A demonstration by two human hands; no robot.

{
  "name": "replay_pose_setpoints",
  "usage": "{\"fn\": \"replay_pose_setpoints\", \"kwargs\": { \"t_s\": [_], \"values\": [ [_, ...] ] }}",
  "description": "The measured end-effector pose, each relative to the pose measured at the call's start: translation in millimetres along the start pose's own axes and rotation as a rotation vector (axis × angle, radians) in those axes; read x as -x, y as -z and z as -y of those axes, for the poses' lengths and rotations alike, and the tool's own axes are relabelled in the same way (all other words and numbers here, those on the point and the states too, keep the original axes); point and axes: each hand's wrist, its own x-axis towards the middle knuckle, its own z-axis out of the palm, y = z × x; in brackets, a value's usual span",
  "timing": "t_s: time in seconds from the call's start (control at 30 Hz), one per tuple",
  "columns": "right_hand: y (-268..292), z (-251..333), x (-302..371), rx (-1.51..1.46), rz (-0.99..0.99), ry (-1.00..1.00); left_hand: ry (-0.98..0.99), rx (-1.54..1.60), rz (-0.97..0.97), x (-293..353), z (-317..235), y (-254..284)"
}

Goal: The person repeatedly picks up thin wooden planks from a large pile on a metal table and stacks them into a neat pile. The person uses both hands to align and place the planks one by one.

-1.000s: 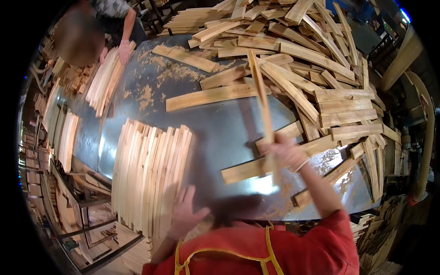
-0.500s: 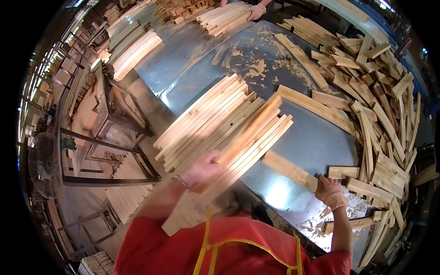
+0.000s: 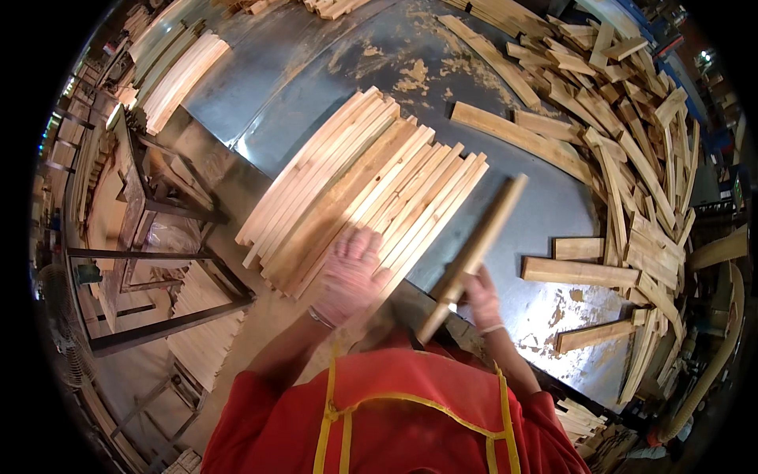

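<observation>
A row of pale wooden strips [image 3: 422,186] lies side by side on the metal table, overhanging its near edge. My left hand [image 3: 351,272], in a thin glove, rests on the near part of this row with its fingers stretched out. One wider, browner board [image 3: 339,186] sits among the strips. To the right of the row, my right hand [image 3: 480,299] grips a single wooden strip [image 3: 491,221] close to its near end. That strip is tilted, apart from the row, and slightly blurred. My right fingers are partly hidden behind it.
A large heap of loose wooden pieces [image 3: 632,158] covers the table's right side. A long board [image 3: 521,141] lies between row and heap. Sawdust patches mark the metal table [image 3: 316,103]. Another stack of strips [image 3: 185,83] stands far left, beyond a dark metal frame [image 3: 170,330].
My right hand has brought its strip leftward and turned it more upright. My left hand has let go of a raised strip and now lies flat on the row. The view has shifted.
</observation>
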Motion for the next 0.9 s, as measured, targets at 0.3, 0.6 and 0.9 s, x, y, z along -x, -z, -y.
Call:
{"fn": "replay_pose_setpoints", "kwargs": {
  "t_s": [0.3, 0.6, 0.9],
  "values": [
    [90.2, 77.8, -27.7, 1.597, 0.045, 0.579, -0.016, -0.072, 0.144, 34.4, -42.9, -31.9],
    [189.0, 116.7, -24.8, 1.661, 0.359, 0.431, 1.134, 0.381, -0.215, 216.5, 18.8, -39.6],
    [189.5, 107.4, -1.5, 0.543, 0.064, 0.097, 1.413, 1.968, -0.422, 195.7, 13.8, -112.9]
  ]
}}
